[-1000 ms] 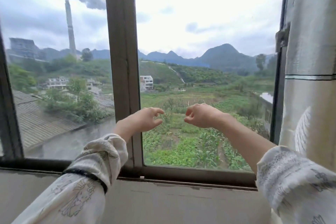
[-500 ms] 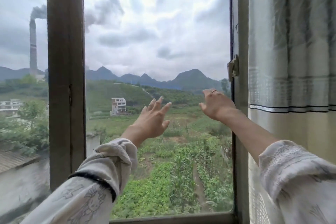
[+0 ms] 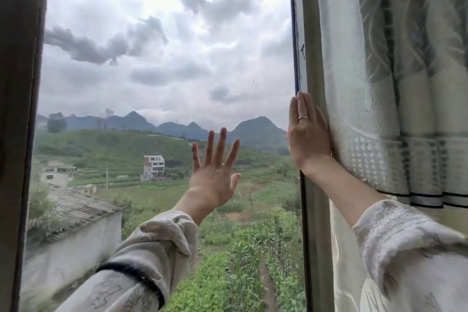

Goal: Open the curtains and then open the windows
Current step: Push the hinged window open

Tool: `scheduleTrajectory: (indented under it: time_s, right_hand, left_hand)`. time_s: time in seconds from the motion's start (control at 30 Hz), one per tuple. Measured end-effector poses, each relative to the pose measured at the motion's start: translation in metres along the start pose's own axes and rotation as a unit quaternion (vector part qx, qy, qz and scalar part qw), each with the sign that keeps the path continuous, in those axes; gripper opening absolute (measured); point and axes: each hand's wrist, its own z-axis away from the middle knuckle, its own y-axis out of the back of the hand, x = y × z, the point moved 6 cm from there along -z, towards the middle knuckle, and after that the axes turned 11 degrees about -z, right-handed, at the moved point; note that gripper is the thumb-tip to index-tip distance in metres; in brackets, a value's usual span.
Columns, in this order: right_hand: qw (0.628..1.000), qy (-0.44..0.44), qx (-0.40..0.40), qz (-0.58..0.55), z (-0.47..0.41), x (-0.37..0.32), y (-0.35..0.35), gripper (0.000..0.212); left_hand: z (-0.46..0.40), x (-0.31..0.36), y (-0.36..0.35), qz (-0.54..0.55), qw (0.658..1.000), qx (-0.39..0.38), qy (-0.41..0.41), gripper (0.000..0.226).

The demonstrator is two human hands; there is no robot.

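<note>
My right hand (image 3: 307, 134), with a ring on one finger, lies flat with fingers together against the right window frame (image 3: 314, 63), next to the edge of the pale patterned curtain (image 3: 395, 88). My left hand (image 3: 215, 175) is raised in front of the window pane (image 3: 157, 63) with fingers spread; I cannot tell if it touches the glass. The curtain hangs gathered at the right, its hem over my right forearm. The dark centre post (image 3: 17, 109) of the window stands at the far left.
Through the pane I see fields, a white house (image 3: 153, 167), a tiled roof (image 3: 76, 205) and hills under clouds. Both my sleeves are pale and printed.
My view has swung right and up. Both hands went from loosely curled to flat; the right one moved to the right frame beside the curtain, the left rose with fingers spread.
</note>
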Motion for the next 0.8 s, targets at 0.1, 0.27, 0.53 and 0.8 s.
scheduleTrajectory:
  time_s: [0.1,0.27,0.53,0.8]
  right_hand:
    - [0.999,0.034,0.011,0.021,0.003,0.003,0.004,0.053]
    - [0.983,0.100,0.075,0.132,0.007,-0.001,0.020,0.032]
    - [0.996,0.092,-0.009,0.016,-0.009,0.009,0.052,0.019]
    - [0.997,0.009,0.028,-0.065,-0.040,0.014,0.066,0.022]
  left_hand:
    - [-0.001,-0.001,-0.005,-0.012,1.000,0.015,0.012,0.082]
    - [-0.001,-0.001,-0.003,-0.003,1.000,0.005,0.011,0.076]
    - [0.000,0.002,0.013,0.020,0.999,-0.040,-0.005,0.066]
    - [0.003,-0.012,0.020,-0.015,0.998,-0.051,-0.024,0.059]
